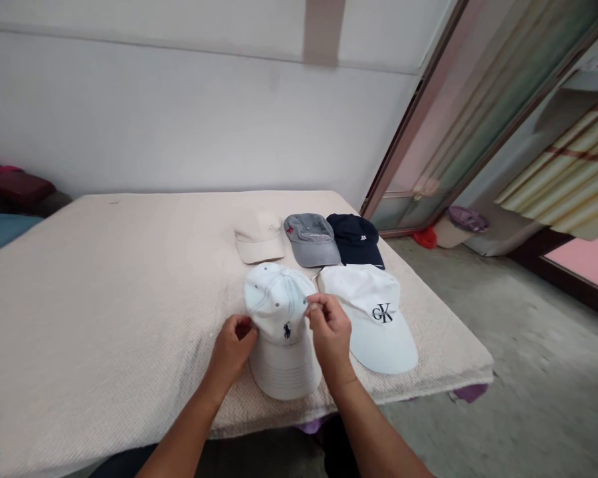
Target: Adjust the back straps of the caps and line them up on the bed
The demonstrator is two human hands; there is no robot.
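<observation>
A white cap with a small dark horse-and-rider logo [282,332] lies near the front edge of the covered surface, brim toward me. My left hand [235,340] pinches its left side. On its right side, my right hand [329,325] grips the fabric between thumb and fingers. Just right of it lies a white cap with dark letters [379,322], its brim pointing down and right. Behind them, side by side, are a cream cap [259,236], a grey cap [312,240] and a navy cap [356,239].
A cream textured cover [129,318] lies over the surface, which meets a white wall [204,119] behind. Dark red and blue items are at the far left. To the right are a sliding glass door, a bin [461,229], a striped curtain [568,172] and grey floor.
</observation>
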